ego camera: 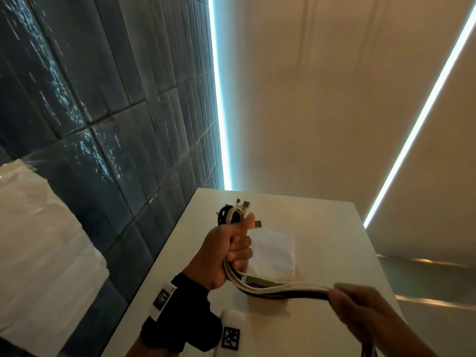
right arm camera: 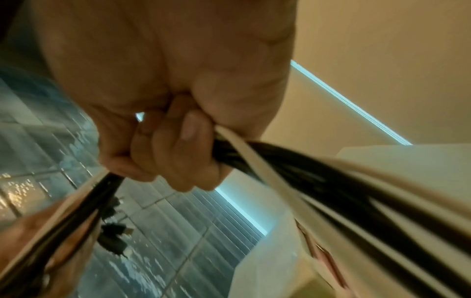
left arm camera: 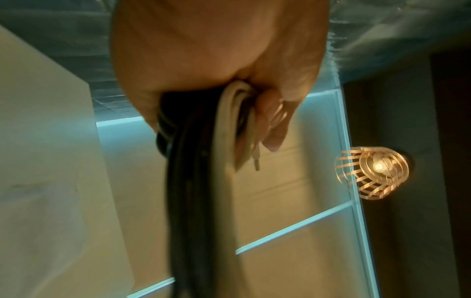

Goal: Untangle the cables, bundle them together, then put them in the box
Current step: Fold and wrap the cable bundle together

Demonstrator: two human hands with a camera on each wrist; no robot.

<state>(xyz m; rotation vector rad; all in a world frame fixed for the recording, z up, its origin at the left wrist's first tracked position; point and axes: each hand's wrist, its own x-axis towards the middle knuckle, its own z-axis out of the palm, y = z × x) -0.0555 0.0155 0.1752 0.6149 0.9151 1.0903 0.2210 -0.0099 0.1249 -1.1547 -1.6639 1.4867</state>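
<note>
My left hand [ego camera: 228, 249] was fisted round the cables [ego camera: 288, 289], plug ends sticking up above my thumb; my right hand [ego camera: 360, 307] closed its grip on the same run further along, held above the worktop [ego camera: 334, 228]. I judged untangling mostly done, bundling under way, boxing left. One white box [ego camera: 273, 253] lay behind. Black and cream cables: several, too blurred to count
</note>
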